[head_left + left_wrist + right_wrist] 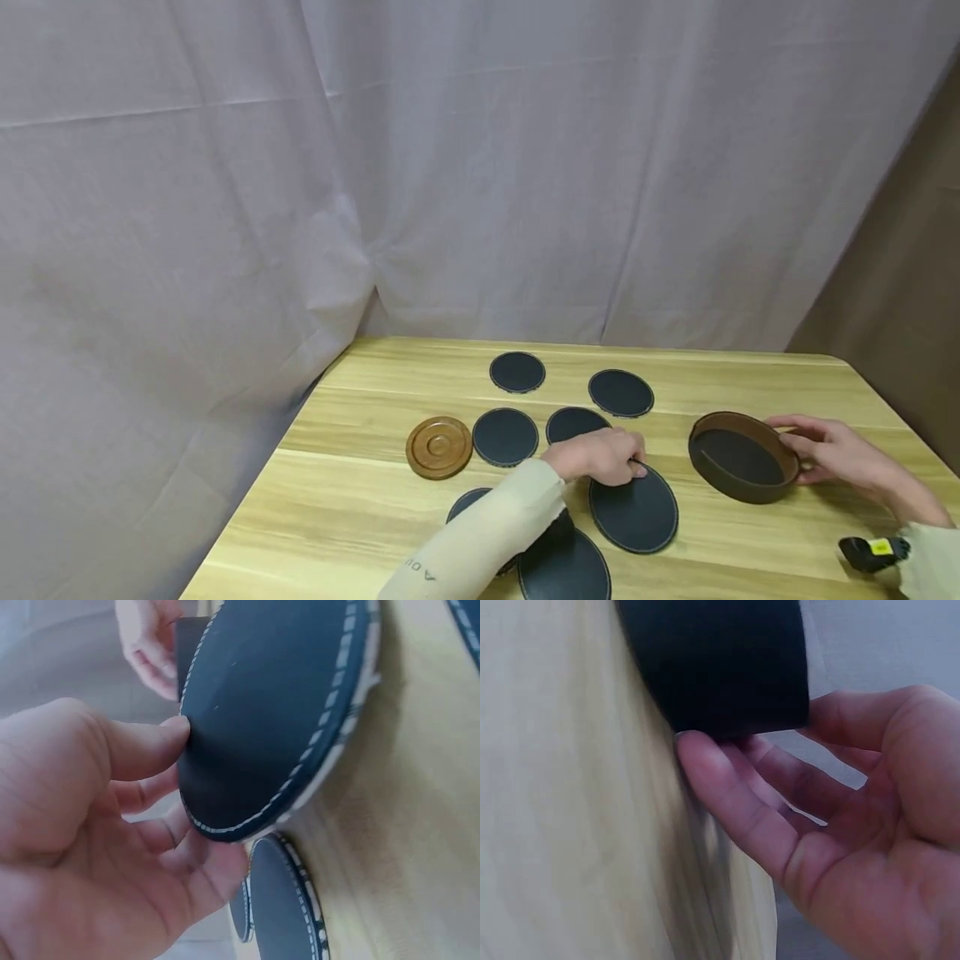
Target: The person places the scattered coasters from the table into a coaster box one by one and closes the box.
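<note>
My left hand (603, 455) pinches the edge of a round black coaster (636, 510) with pale stitching round its rim. In the left wrist view the thumb lies on the coaster's (262, 705) face with the fingers behind it, and it is tilted off the wood. To the right, my right hand (843, 454) holds the side of a round, shallow coaster holder (738, 492), dark outside and brown inside, with a dark bottom. The right wrist view shows thumb and fingers gripping the holder's wall (727, 667) close to the table surface.
Several more black coasters, such as one at the back (517, 372) and one at the front (566, 571), lie spread over the wooden table (337, 508). A brown wooden disc (439, 448) with ring grooves lies on the left. Grey curtain (487, 183) hangs behind the table.
</note>
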A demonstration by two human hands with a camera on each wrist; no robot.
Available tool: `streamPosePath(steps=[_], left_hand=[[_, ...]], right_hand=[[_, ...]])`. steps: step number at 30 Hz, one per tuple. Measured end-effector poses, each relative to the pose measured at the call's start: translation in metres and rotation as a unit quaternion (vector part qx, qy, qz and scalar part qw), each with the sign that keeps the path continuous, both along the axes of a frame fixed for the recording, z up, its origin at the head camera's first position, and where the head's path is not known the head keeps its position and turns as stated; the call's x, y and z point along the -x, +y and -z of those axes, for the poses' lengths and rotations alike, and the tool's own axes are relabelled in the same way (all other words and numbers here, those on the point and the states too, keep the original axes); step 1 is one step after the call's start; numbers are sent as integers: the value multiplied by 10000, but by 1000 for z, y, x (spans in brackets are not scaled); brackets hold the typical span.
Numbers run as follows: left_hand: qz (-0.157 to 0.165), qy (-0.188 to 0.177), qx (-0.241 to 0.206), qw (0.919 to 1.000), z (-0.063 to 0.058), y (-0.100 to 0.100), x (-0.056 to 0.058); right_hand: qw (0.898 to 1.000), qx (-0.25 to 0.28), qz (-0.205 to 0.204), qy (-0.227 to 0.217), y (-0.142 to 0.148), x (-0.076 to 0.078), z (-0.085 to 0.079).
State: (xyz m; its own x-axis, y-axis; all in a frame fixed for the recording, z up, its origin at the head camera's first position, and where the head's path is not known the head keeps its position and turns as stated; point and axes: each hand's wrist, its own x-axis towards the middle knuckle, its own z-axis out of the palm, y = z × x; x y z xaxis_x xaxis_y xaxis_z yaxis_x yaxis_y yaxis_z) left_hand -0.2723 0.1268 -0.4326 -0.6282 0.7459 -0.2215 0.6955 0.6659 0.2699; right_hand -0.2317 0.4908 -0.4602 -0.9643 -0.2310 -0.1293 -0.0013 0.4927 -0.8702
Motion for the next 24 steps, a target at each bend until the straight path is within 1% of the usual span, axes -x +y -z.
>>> streamPosePath(steps=[2, 4, 7, 9, 12, 15, 19, 21, 24], left_hand=[[117, -272, -248, 9993, -4, -4, 3], [213, -517, -497, 9972, -7, -9, 6], [352, -837, -840, 9923, -10, -15, 11], [256, -1076, -1129, 9874, -12, -20, 14], [-43, -1601, -1653, 9732, -15, -24, 18], [-433, -1911, -2200, 9556, -18, -27, 22], [-897, -1977, -2809, 9349, -21, -27, 24], [-1156, -1975, -3125, 9220, -22, -26, 25], [-1589, -1937, -3597, 8988, -24, -23, 26]], right_hand=[[9999, -33, 60, 88, -2, 2, 1], [9999, 26, 8, 126, -3, 3, 2], [9995, 259, -141, 137, -2, 4, 3], [9984, 472, -278, 126, -1, 5, 4], [9959, 765, -463, 121, 3, 3, 3], [9927, 1036, -607, 48, 7, 2, 4], [9836, 1533, -919, -246, 13, 0, 7], [9777, 1765, -1066, -410, 14, -1, 8], [9692, 2054, -1270, -475, 15, -2, 7]])
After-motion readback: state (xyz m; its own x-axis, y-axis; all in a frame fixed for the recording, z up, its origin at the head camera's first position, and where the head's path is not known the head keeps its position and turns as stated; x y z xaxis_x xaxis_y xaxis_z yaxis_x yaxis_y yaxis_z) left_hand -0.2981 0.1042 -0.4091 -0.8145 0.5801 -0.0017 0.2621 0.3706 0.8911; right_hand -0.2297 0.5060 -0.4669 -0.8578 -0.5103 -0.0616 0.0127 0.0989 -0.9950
